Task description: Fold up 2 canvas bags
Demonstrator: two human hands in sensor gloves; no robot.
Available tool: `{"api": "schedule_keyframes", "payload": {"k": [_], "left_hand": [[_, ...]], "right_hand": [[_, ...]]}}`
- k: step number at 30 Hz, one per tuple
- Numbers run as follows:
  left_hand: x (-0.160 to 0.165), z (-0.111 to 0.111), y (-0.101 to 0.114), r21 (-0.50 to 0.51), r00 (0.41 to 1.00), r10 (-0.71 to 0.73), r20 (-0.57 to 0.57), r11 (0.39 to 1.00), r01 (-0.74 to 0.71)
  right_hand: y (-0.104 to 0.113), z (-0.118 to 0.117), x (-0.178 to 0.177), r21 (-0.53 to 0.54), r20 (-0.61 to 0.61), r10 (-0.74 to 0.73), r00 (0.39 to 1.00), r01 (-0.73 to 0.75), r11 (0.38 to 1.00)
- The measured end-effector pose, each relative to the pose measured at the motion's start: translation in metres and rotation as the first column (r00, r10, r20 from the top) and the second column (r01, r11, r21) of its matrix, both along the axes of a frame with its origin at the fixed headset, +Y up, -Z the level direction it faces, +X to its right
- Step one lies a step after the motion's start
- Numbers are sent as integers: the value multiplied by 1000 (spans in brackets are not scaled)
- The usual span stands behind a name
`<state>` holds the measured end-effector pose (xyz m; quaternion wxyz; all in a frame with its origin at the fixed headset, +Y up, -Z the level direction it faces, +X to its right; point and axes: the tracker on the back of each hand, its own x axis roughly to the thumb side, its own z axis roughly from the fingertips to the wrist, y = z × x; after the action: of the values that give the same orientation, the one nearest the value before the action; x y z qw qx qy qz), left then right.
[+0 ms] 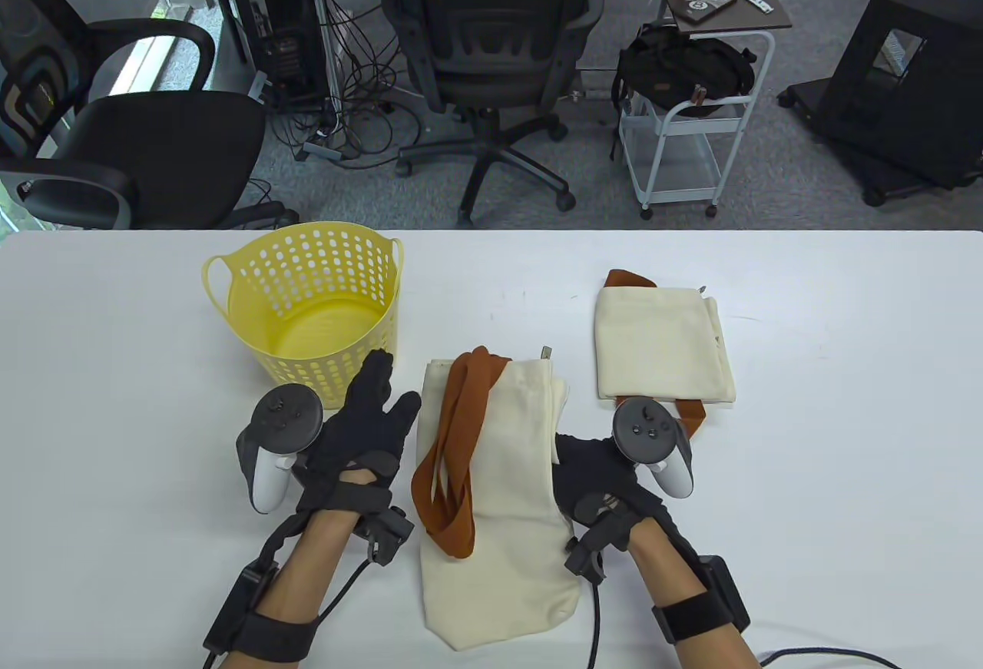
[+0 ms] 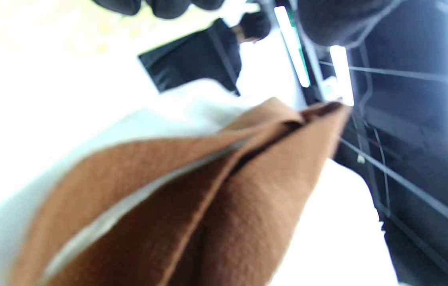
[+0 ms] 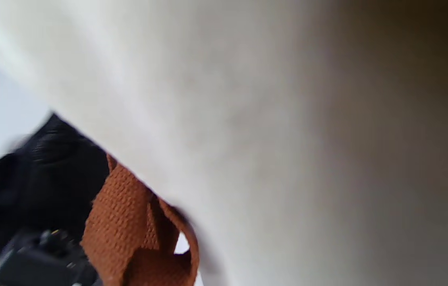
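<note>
Lying lengthwise on the worktop (image 1: 845,469) between the two hands: the unfolded canvas bag (image 1: 514,515), cream cloth, mouth end towards the far edge, its brown straps (image 1: 453,462) flopped back over the left part of the body. Sitting already folded into a neat square, further off to the right: the second canvas bag (image 1: 660,346), one strap end poking out at its near edge. Hovering just left of the long bag, fingers spread and holding nothing: the left hand (image 1: 361,431). Touching the bag's right edge around mid-length: the right hand (image 1: 595,469), fingertips tucked under or against the cloth, so whether pinching or merely pressing cannot be told. Probably starting a fold of the long bag; for doing that well, worth tucking the straps flat onto the cloth first, taking matching corners with both hands, bringing edge to edge squarely, then smoothing outward. Standing beyond the left hand: a yellow perforated basket (image 1: 230,293).
</note>
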<state>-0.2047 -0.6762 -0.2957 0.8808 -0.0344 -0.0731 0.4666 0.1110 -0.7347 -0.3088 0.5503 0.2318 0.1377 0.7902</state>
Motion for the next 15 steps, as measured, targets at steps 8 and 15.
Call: {"api": "schedule_keyframes", "payload": {"k": [8, 15], "left_hand": [[83, 52, 20, 1, 947, -185, 262, 981, 192], [104, 49, -11, -181, 941, -39, 336, 978, 105]], "right_hand": [[13, 12, 0, 51, 157, 92, 983, -102, 994], [28, 34, -19, 172, 260, 259, 930, -308, 936]]}}
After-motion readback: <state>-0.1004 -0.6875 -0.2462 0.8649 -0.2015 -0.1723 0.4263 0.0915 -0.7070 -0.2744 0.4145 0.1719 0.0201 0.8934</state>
